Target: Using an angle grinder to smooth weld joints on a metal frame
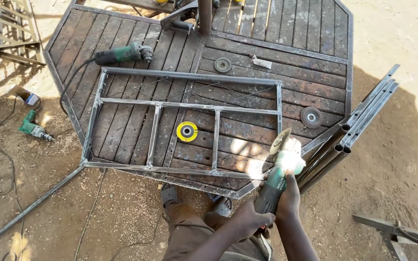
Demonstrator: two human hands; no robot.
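Note:
Both my hands grip a green angle grinder (273, 186). My left hand (250, 218) wraps the rear of its body and my right hand (289, 195) holds it nearer the white head. Its disc (280, 140) sits at the near right corner of a welded steel frame (189, 104). That frame, made of thin square bars, lies flat on a dark octagonal metal worktable (315, 63). A yellow disc (187, 131) lies on the table inside the frame.
A second green angle grinder (122, 53) lies at the table's back left. Two grey discs (222, 65) (311, 117) lie on the table. Steel tubes (359, 125) lean at the right edge. A green drill (34, 129) lies on the sandy ground at left. My sandalled feet (169, 195) stand below.

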